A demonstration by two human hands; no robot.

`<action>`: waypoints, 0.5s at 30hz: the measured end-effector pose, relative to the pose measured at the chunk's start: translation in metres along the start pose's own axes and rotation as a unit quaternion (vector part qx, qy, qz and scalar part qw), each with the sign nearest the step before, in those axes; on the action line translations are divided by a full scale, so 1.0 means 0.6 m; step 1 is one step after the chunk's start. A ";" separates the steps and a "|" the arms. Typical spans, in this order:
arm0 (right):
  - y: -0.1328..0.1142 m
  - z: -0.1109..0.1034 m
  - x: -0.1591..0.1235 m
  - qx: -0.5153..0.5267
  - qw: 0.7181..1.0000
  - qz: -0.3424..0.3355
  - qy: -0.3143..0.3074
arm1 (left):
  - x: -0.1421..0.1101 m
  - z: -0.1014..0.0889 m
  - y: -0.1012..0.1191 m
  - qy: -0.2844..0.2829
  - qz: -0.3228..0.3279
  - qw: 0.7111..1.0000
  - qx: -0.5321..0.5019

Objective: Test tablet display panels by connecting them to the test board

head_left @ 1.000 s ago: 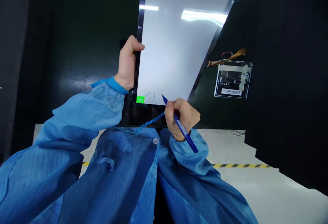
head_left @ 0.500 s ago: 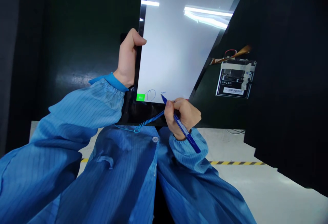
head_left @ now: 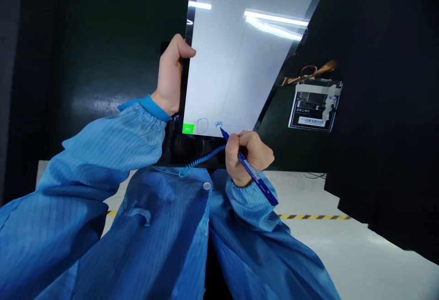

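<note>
A screen panel (head_left: pixel 236 66), lit white with a black border, is tilted in front of me. My left hand (head_left: pixel 171 73) grips its left edge, thumb over the front; the other fingers are hidden behind. My right hand (head_left: pixel 248 156) is closed around a blue marker pen (head_left: pixel 259 181), its tip by the panel's lower edge. Just above the tip are blue pen strokes (head_left: pixel 218 124), with a drawn blue circle (head_left: pixel 202 126) to their left. A green label (head_left: pixel 188 129) shows in the panel's lower left corner. A blue wristband (head_left: pixel 152 107) circles my left wrist.
To the right on the dark table (head_left: pixel 103 80) lies a circuit board and battery unit (head_left: pixel 315 103) with tape and an orange flat cable (head_left: pixel 322 69). A coiled blue cord (head_left: pixel 206 157) runs below the panel. Yellow-black tape (head_left: pixel 315 217) marks the floor.
More blue strokes now stand on the panel's lower part. My right hand and the pen have shifted slightly right. My left hand keeps its hold on the panel edge.
</note>
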State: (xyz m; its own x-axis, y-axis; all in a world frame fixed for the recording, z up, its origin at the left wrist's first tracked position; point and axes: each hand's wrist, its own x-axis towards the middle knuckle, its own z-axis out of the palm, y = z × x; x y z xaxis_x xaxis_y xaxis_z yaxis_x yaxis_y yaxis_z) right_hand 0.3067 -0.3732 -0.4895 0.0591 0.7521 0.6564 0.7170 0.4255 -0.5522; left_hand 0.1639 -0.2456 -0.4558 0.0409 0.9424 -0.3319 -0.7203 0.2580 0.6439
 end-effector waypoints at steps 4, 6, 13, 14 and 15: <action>-0.001 0.000 0.001 0.024 1.000 -0.001 -0.009 | 0.001 0.002 0.001 0.026 -0.013 0.999 -0.015; -0.001 0.000 0.001 0.030 0.999 -0.003 -0.016 | 0.001 0.002 0.001 0.018 -0.007 1.000 0.012; -0.002 0.000 -0.001 0.027 1.000 -0.003 -0.014 | 0.006 -0.004 -0.001 0.007 0.011 0.999 0.035; -0.002 0.000 -0.001 0.028 0.999 -0.009 -0.017 | 0.006 -0.004 -0.002 0.008 0.014 0.999 0.036; -0.002 -0.001 -0.001 0.028 0.999 -0.011 -0.018 | 0.006 -0.004 -0.001 0.005 0.016 0.999 0.037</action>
State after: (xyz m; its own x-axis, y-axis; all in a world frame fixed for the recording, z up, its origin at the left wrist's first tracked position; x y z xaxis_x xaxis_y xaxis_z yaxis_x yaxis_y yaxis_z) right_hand 0.3063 -0.3743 -0.4891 0.0181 0.7595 0.6503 0.6776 0.4689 -0.5665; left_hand 0.1631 -0.2430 -0.4591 0.0115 0.9484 -0.3169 -0.6685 0.2430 0.7029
